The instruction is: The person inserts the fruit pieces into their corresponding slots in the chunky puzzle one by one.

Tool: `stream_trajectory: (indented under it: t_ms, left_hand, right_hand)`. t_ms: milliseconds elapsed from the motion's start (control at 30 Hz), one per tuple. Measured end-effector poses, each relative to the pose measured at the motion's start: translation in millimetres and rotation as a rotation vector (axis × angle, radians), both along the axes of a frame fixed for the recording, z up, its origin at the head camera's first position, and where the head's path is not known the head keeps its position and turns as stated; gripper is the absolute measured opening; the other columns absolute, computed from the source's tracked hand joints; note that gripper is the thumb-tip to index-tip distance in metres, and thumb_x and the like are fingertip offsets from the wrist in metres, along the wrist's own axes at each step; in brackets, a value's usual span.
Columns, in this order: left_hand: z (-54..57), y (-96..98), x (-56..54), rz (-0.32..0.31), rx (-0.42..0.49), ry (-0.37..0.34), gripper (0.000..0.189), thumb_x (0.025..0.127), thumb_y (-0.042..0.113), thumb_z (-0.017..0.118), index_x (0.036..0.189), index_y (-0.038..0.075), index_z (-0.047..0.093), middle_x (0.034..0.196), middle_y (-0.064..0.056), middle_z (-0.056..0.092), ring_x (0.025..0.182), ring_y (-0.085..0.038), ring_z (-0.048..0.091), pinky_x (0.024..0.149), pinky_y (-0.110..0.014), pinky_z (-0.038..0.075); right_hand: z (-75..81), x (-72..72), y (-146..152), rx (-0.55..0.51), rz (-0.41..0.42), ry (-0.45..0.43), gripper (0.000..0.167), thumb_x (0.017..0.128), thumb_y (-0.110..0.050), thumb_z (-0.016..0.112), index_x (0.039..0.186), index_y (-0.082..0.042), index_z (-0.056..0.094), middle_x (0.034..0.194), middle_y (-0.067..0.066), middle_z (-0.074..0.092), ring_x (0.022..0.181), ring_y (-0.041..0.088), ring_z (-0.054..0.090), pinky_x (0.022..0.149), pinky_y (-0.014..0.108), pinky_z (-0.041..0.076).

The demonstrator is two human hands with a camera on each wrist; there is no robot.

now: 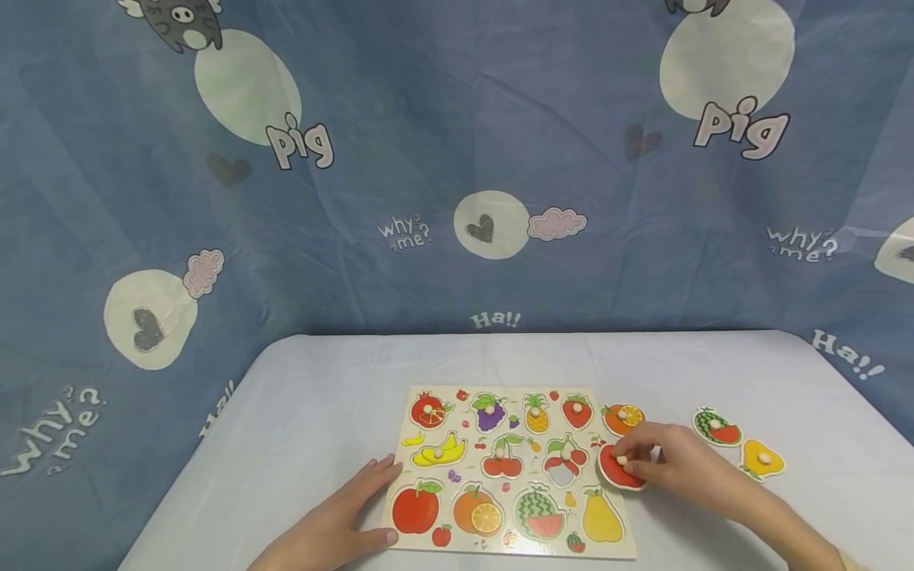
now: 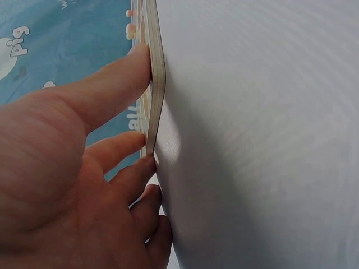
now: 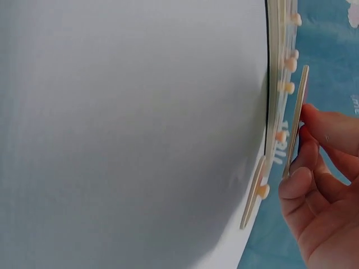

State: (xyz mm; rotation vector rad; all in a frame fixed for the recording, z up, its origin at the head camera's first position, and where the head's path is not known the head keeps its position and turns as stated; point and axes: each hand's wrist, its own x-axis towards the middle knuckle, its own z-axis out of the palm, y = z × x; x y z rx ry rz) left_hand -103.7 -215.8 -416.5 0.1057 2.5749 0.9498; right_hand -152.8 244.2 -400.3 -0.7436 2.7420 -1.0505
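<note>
A wooden fruit puzzle board point(image 1: 607, 551) lies on the white table. My left hand point(image 1: 339, 519) rests at its left edge, thumb and fingers spread apart; the left wrist view shows the thumb and fingertips touching the board's side. Over the board's right edge, my right hand point(image 1: 685, 464) pinches a red apple puzzle piece point(image 1: 620, 469) by its small knob. The right wrist view shows this thin piece point(image 3: 298, 120) edge-on, tilted and raised above the board. Knobbed pieces such as bananas point(image 1: 450, 448) and grapes point(image 1: 489, 420) sit in the board. Its front row shows printed fruit without knobs.
Right of the board's upper corner lies an orange piece point(image 1: 616, 420), close beyond my right hand. Farther right are a watermelon piece point(image 1: 716, 427) and a yellow pear piece point(image 1: 762, 460). A blue printed curtain point(image 1: 428, 293) hangs behind the table.
</note>
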Motion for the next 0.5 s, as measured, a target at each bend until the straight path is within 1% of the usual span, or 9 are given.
stream_trajectory:
  t_ms: [267,500]
  left_hand:
    - [0.8,-0.4,1.3,0.005,0.030,-0.008,0.088,0.075,0.039,0.083,0.151,0.028,0.040,0.158,-0.006,0.030,0.140,-0.035,0.029,0.104,-0.064,0.034]
    - [1.8,-0.7,1.7,0.003,0.031,-0.011,0.088,0.075,0.041,0.083,0.150,0.029,0.040,0.158,-0.006,0.030,0.140,-0.035,0.029,0.103,-0.064,0.035]
  right_hand:
    - [1.5,3.4,-7.4,-0.022,0.004,-0.019,0.018,0.087,-0.012,0.074,0.101,-0.023,0.073,0.081,-0.014,0.061,0.075,0.006,0.055,0.061,0.023,0.049]
    - [2.7,4.2,-14.9,-0.057,0.022,-0.033,0.017,0.087,-0.012,0.074,0.099,-0.024,0.072,0.082,-0.013,0.062,0.076,0.008,0.056,0.060,0.024,0.050]
